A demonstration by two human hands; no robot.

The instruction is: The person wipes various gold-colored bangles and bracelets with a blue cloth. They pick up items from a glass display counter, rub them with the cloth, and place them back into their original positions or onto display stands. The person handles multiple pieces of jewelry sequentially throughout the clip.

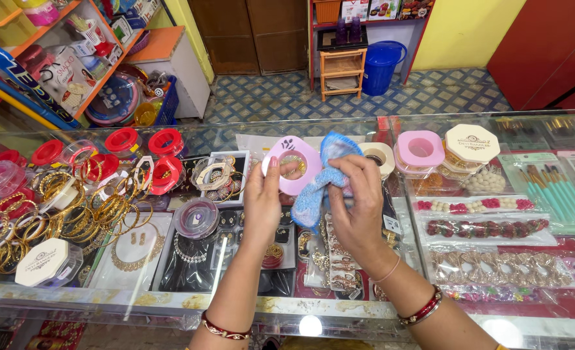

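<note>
Pink ring lid (292, 163) pinched in our left hand (263, 198), right hand (357, 202) fingers closed on blue cloth (320, 185); we'd wipe gently, grip steady above glass surface (287, 133).

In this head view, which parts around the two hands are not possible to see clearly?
- Pink ring box: its near rim is hidden by the left hand and the blue cloth.
- Right hand: its fingertips are buried in the cloth.
- Jewellery under the glass counter: blurred by reflections.

Cloth (320, 181) right of ring box (293, 165)
</note>
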